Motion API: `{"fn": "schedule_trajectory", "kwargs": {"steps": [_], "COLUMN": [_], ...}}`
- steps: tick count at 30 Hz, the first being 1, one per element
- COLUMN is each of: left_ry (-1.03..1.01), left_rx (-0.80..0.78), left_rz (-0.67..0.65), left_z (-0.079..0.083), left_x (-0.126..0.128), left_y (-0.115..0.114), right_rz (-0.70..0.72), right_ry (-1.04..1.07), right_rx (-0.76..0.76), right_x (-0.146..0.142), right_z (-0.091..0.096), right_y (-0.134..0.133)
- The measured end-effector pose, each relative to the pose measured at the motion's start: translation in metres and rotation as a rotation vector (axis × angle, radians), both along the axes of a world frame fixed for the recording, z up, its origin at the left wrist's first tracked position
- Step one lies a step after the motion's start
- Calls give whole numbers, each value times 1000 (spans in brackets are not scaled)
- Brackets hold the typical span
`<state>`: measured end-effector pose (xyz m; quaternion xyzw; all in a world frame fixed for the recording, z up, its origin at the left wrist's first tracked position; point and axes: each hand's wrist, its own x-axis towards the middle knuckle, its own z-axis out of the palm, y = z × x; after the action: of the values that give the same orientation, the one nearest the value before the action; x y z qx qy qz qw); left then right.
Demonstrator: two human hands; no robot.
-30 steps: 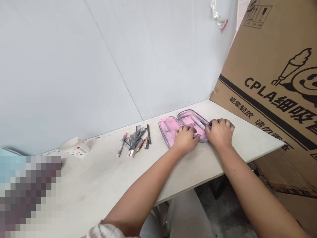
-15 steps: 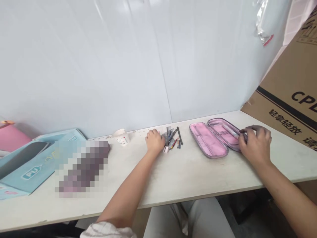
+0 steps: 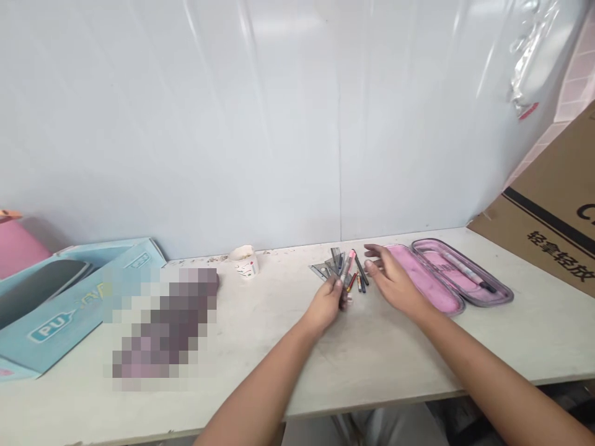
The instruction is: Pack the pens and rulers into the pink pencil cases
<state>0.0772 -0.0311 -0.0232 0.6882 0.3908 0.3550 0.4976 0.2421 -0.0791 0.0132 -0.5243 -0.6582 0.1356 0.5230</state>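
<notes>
My left hand (image 3: 329,302) is closed around a pen (image 3: 348,262) with a pink end, tilted up above a small pile of stationery. In the pile lie clear set squares and a ruler (image 3: 320,270), a short red pencil or crayon (image 3: 352,283) and dark pens (image 3: 361,267). My right hand (image 3: 389,276) is just right of the pile, thumb and fingers apart, holding nothing I can see. Behind it a pink pencil case (image 3: 446,300) lies unzipped and spread flat, partly hidden by the hand. One pen (image 3: 465,270) with a dark tip rests in its right half.
A paper cup (image 3: 246,265) stands near the wall. Towards the left are a pixelated dark purple object (image 3: 167,328) and a light blue box (image 3: 69,316) with a dark grey thing inside. A large cardboard box (image 3: 548,229) leans at the right. The table's front edge (image 3: 372,406) runs below my arms.
My left hand has taken hold of the pink-ended pen and lifted it. My right hand has left the pencil case and moved left beside the pile. The view has shifted slightly.
</notes>
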Motion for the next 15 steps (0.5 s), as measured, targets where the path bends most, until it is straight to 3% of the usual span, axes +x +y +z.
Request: {"fn": "schedule_trajectory", "kwargs": {"steps": [2,4,9,12,15], "left_ry": [-139,-153,-94,-43,-91], "left_rx": [-62,-61,-39,-62,-120], "left_rz": [-30,-18,34,30,23], "left_z": [-1,1,13,16,15], "left_x": [1,-1,-6,-6,-3], "left_y": [-8,-11,-10,-12,-15], "right_rz": [149,239,314,274,100], "right_ry": [146,273,440,527,673], "right_rx": [-94,-141,-190,-180,-82], "right_x": [-16,-25,-32,-27,-15], "right_z": [-2,-7,-15,-16,-15], "right_y": [16,27,30,26,27]}}
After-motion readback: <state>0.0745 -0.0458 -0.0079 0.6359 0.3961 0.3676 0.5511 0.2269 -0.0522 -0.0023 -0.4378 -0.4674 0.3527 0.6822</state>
